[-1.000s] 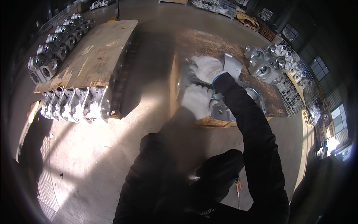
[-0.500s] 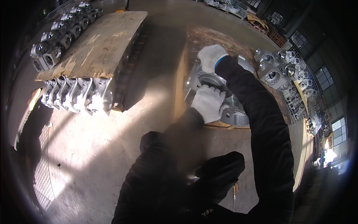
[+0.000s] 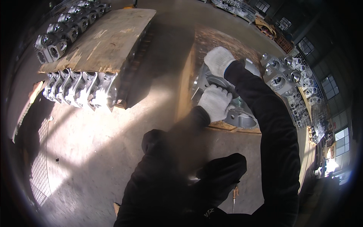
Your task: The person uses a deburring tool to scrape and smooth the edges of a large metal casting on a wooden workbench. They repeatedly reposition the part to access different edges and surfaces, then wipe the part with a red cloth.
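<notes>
A silvery cast metal part (image 3: 242, 120) with round openings lies on a wooden-topped pallet (image 3: 185, 90) in front of me. My left hand (image 3: 214, 103), in a white knit glove, is closed at the casting's near side, fingers curled over a rim beside a round opening. Farther out, my right hand (image 3: 220, 61), also gloved, is closed in a fist over the casting's far end. Whatever its fingers hold is hidden from view.
At left, a wooden board (image 3: 106, 38) covers a row of metal castings (image 3: 81, 89); more castings (image 3: 68, 24) stand beyond it. Castings (image 3: 281, 77) and a wire cage (image 3: 300, 113) are at right. A thin tool with a wooden handle (image 3: 235, 192) is near my knee.
The view has shifted slightly, so the surroundings sit a little differently. Both hands stay closed at the casting, with little movement against it.
</notes>
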Demonstrator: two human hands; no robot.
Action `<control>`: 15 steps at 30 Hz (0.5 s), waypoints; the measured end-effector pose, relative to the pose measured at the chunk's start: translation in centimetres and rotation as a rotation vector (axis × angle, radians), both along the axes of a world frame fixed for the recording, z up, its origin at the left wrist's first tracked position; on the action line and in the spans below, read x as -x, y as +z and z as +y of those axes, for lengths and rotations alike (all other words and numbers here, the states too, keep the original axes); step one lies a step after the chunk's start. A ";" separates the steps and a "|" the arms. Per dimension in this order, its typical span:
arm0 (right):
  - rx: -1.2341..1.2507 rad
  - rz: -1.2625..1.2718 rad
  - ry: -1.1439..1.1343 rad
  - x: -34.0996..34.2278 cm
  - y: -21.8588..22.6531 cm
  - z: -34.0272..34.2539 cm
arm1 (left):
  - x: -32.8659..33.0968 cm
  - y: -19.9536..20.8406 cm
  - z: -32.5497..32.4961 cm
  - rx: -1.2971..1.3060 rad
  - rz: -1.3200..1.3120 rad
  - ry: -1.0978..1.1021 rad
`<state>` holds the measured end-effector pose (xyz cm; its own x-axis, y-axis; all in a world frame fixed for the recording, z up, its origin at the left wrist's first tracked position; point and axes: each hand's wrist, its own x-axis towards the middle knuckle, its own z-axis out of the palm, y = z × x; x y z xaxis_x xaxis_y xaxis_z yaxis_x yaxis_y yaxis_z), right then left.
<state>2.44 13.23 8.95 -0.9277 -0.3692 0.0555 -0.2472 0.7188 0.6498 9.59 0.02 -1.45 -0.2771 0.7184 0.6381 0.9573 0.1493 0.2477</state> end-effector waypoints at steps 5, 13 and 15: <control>-0.057 -0.016 0.014 0.0 -0.2 0.0 | 0.2 0.1 0.1 0.103 0.017 0.011; -0.098 -0.050 -0.011 0.5 -0.6 1.3 | 0.4 -0.9 0.3 -0.106 0.020 -0.021; -0.071 -0.043 0.046 0.5 -0.4 1.9 | 0.4 -0.9 0.2 -0.105 0.004 -0.030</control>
<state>1.94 15.09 8.52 -0.9107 -0.4129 -0.0123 -0.3077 0.6583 0.6870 9.20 0.22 -2.36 -0.2535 0.6557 0.7112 0.9620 0.0941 0.2562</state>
